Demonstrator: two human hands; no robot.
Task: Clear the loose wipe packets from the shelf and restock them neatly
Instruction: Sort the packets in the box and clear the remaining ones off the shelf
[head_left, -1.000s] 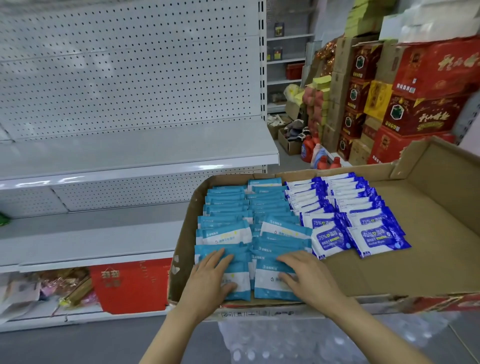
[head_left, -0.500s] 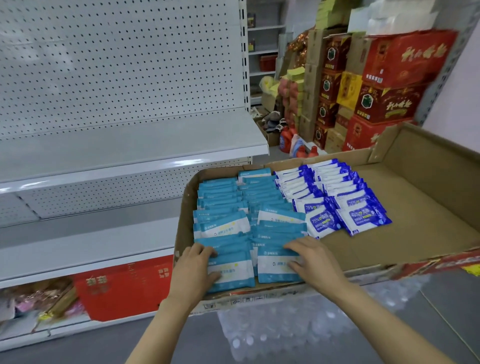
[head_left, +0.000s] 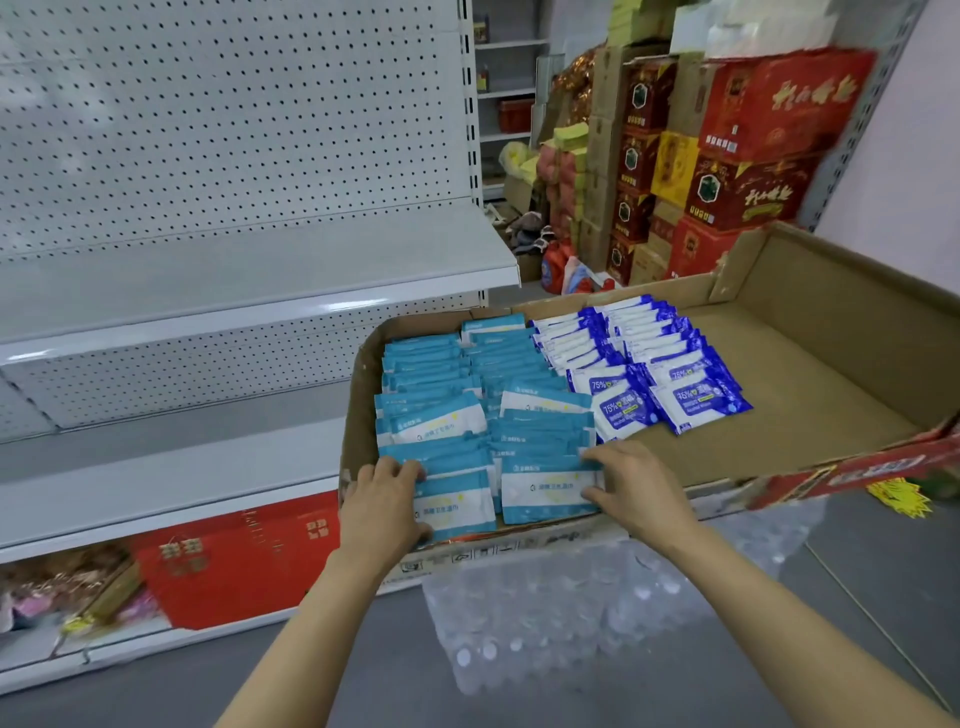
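Observation:
A shallow cardboard tray (head_left: 810, 395) holds two rows of teal wipe packets (head_left: 457, 379) on its left and two rows of dark blue wipe packets (head_left: 639, 358) beside them. My left hand (head_left: 384, 504) grips the left edge of the nearest teal packets at the tray's front left. At the right edge of the front teal packet (head_left: 545, 488) is my right hand (head_left: 634, 483), fingers curled round it. Both hands squeeze the front packets from either side. The white metal shelf (head_left: 234, 280) stands bare to the left.
A lower shelf board (head_left: 156, 483) runs under the bare one, with a red box (head_left: 234, 556) and loose goods at floor level. Red and brown cartons (head_left: 737, 156) are stacked behind the tray. A shrink-wrapped pack of bottles (head_left: 545, 613) sits beneath the tray's front.
My hands slid off the tops of the front teal packets to their outer edges, left hand leftwards, right hand rightwards. The view swung to the right.

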